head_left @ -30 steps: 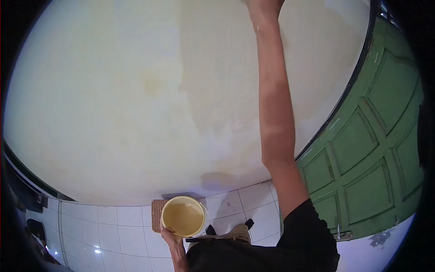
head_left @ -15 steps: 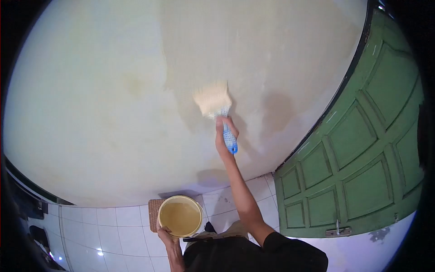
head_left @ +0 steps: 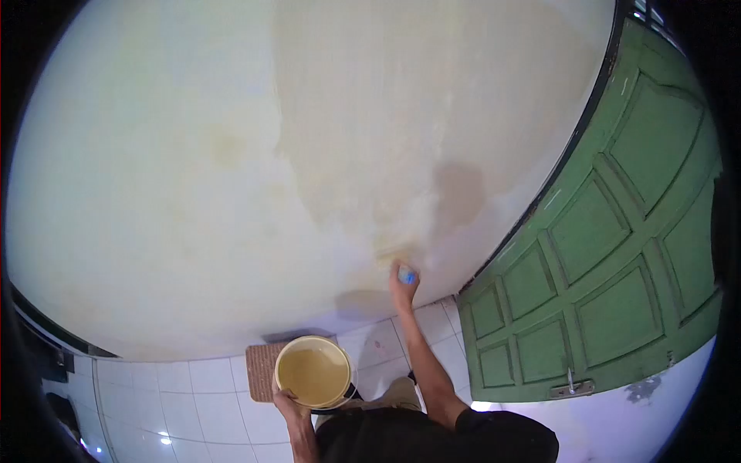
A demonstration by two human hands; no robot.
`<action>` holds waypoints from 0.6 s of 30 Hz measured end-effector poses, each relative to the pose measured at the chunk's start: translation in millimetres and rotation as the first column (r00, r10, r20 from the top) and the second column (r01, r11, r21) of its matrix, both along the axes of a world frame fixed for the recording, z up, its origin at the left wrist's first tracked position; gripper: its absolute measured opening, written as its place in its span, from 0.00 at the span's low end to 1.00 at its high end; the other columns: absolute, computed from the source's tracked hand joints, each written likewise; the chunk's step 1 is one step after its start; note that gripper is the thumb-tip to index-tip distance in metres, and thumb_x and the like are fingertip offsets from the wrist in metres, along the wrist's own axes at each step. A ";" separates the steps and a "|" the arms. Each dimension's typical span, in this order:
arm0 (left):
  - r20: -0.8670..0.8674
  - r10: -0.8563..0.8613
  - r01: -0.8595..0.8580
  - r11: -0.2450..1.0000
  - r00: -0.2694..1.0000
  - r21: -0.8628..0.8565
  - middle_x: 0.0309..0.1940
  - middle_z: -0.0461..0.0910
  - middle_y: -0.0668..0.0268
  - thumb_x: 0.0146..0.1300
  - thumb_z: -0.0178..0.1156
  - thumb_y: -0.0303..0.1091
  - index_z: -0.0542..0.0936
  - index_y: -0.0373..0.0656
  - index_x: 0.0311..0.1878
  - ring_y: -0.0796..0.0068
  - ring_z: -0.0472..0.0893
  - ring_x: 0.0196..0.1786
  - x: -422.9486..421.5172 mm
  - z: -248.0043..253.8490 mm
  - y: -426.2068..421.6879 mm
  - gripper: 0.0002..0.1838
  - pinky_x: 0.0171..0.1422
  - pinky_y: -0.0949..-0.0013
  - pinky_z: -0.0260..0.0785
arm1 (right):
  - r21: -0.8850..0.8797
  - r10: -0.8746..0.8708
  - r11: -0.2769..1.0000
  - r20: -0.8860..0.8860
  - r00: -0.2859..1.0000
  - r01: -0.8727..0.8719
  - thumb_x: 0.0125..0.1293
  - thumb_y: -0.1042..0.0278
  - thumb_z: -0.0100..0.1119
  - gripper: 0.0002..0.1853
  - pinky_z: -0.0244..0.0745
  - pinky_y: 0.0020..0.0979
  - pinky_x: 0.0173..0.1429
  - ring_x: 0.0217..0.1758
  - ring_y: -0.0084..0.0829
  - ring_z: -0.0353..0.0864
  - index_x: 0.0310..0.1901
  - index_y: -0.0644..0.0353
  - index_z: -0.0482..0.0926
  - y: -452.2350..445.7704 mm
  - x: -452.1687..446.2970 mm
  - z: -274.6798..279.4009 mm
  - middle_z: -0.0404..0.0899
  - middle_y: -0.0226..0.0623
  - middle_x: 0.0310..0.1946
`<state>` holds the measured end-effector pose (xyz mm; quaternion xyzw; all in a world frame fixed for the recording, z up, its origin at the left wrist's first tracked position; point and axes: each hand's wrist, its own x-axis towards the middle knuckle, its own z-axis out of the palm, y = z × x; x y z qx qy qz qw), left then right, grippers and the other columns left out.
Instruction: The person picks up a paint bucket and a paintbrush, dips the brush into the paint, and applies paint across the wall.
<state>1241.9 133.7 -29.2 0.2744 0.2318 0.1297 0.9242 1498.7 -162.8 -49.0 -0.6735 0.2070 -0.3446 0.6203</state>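
My right hand (head_left: 404, 287) is closed around the blue handle of a paintbrush (head_left: 407, 275), low on the wall (head_left: 193, 216). Seen nearly end-on, the brush shows its handle, and its bristles are mostly hidden or blurred against the wall just above my hand. A darker beige coat (head_left: 363, 116) covers the wall's upper middle and right. With its fingers at the near left rim, my left hand (head_left: 289, 403) grips a cream bucket (head_left: 312, 372) that holds yellowish-beige paint.
A brown woven mat (head_left: 261, 370) lies on the white tiled floor (head_left: 208, 405) beside the bucket. To the right stands a green panelled door (head_left: 602, 309) with a metal handle (head_left: 572, 386). Dark objects (head_left: 58, 401) sit at the far lower left.
My right hand has brought the brush down the wall and slightly right, and its broad bristles no longer face the camera. My left hand still grips the bucket, which has barely shifted.
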 end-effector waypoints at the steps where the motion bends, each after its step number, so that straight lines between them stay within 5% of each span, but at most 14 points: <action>1: -0.014 -0.012 0.012 0.999 1.000 0.041 0.57 0.77 0.51 0.44 0.40 0.19 0.70 0.33 0.67 0.55 0.81 0.57 -0.6 6.8 -2.9 0.39 0.60 0.55 0.80 | -0.316 -0.164 0.933 0.052 0.985 0.172 0.68 0.60 0.62 0.14 0.76 0.44 0.53 0.45 0.49 0.84 0.44 0.64 0.84 -7.2 8.8 67.9 0.86 0.50 0.39; 2: -0.024 -0.024 0.026 0.996 0.999 0.084 0.57 0.77 0.52 0.43 0.39 0.18 0.70 0.33 0.67 0.55 0.80 0.58 1.7 14.2 -4.9 0.40 0.61 0.56 0.79 | -0.319 -0.002 0.947 0.134 0.991 0.045 0.69 0.61 0.62 0.13 0.74 0.44 0.53 0.44 0.51 0.83 0.41 0.64 0.84 -22.5 18.9 126.2 0.86 0.50 0.38; 3: -0.030 -0.036 0.040 0.991 0.999 0.128 0.57 0.78 0.53 0.43 0.38 0.17 0.71 0.34 0.67 0.55 0.80 0.58 2.3 17.0 -5.6 0.40 0.63 0.56 0.79 | -0.447 -0.143 0.869 0.184 0.973 0.212 0.68 0.61 0.61 0.12 0.75 0.44 0.51 0.43 0.50 0.83 0.38 0.64 0.84 -27.4 27.0 181.1 0.85 0.49 0.36; 5: 0.004 -0.084 0.083 0.990 0.996 0.113 0.56 0.77 0.51 0.41 0.41 0.19 0.69 0.33 0.68 0.57 0.80 0.56 2.4 2.1 1.3 0.42 0.59 0.58 0.81 | -0.472 0.037 0.877 0.245 0.969 0.086 0.69 0.63 0.58 0.12 0.76 0.43 0.44 0.38 0.51 0.84 0.34 0.64 0.83 -53.3 50.1 270.8 0.84 0.49 0.31; 7: -0.014 -0.077 0.078 0.994 0.997 0.076 0.55 0.77 0.51 0.41 0.41 0.19 0.69 0.32 0.67 0.57 0.80 0.56 0.4 -18.2 11.9 0.41 0.59 0.58 0.81 | -0.285 0.011 0.950 0.438 0.899 0.127 0.63 0.62 0.61 0.15 0.76 0.45 0.43 0.32 0.53 0.83 0.30 0.70 0.80 -62.2 78.9 352.4 0.81 0.56 0.26; 8: -0.020 -0.074 0.076 0.995 0.997 0.058 0.55 0.77 0.51 0.41 0.41 0.19 0.69 0.31 0.67 0.57 0.81 0.56 1.0 -27.5 15.0 0.41 0.59 0.58 0.81 | -0.347 -0.005 0.924 0.409 0.913 0.160 0.60 0.62 0.62 0.16 0.77 0.44 0.45 0.35 0.51 0.84 0.30 0.72 0.79 -65.5 73.2 403.7 0.83 0.55 0.28; 10: -0.035 -0.068 0.068 0.997 0.997 0.023 0.54 0.77 0.52 0.41 0.41 0.18 0.69 0.30 0.66 0.57 0.81 0.56 4.0 -36.5 17.4 0.40 0.59 0.57 0.81 | -0.366 0.136 0.923 0.601 0.787 0.119 0.63 0.65 0.63 0.15 0.78 0.39 0.46 0.38 0.35 0.83 0.35 0.73 0.80 -78.6 71.3 482.8 0.84 0.45 0.33; 11: -0.037 -0.070 0.071 0.997 0.997 0.027 0.54 0.77 0.52 0.41 0.41 0.18 0.69 0.30 0.66 0.57 0.81 0.56 5.5 -30.6 15.7 0.40 0.59 0.57 0.81 | -0.249 0.177 0.968 0.742 0.646 0.021 0.69 0.68 0.61 0.15 0.84 0.33 0.48 0.43 0.31 0.84 0.52 0.69 0.79 -55.3 46.9 519.8 0.82 0.41 0.43; 14: -0.161 -0.076 0.063 0.994 0.984 -0.088 0.52 0.77 0.51 0.44 0.42 0.19 0.70 0.30 0.64 0.56 0.81 0.55 4.6 -15.2 14.2 0.37 0.57 0.56 0.81 | -0.237 0.065 0.945 0.811 0.581 0.226 0.74 0.58 0.58 0.19 0.77 0.31 0.49 0.41 0.29 0.82 0.51 0.68 0.84 -67.7 47.6 575.8 0.85 0.37 0.40; 16: -0.132 -0.074 0.069 0.997 0.988 -0.044 0.53 0.77 0.51 0.44 0.42 0.20 0.69 0.30 0.65 0.56 0.81 0.54 4.8 -29.0 25.1 0.38 0.58 0.56 0.81 | -0.263 0.237 0.965 0.884 0.403 0.011 0.74 0.55 0.58 0.22 0.75 0.33 0.59 0.51 0.32 0.82 0.57 0.68 0.81 -65.0 40.9 585.4 0.84 0.41 0.50; 18: -0.097 -0.073 0.072 0.997 0.993 -0.011 0.53 0.76 0.52 0.44 0.42 0.20 0.68 0.30 0.66 0.55 0.80 0.54 8.4 -48.9 32.0 0.38 0.58 0.57 0.80 | -0.233 0.208 0.972 0.835 0.509 -0.016 0.73 0.54 0.59 0.24 0.72 0.33 0.63 0.57 0.33 0.80 0.58 0.66 0.81 -81.4 62.9 554.8 0.83 0.44 0.54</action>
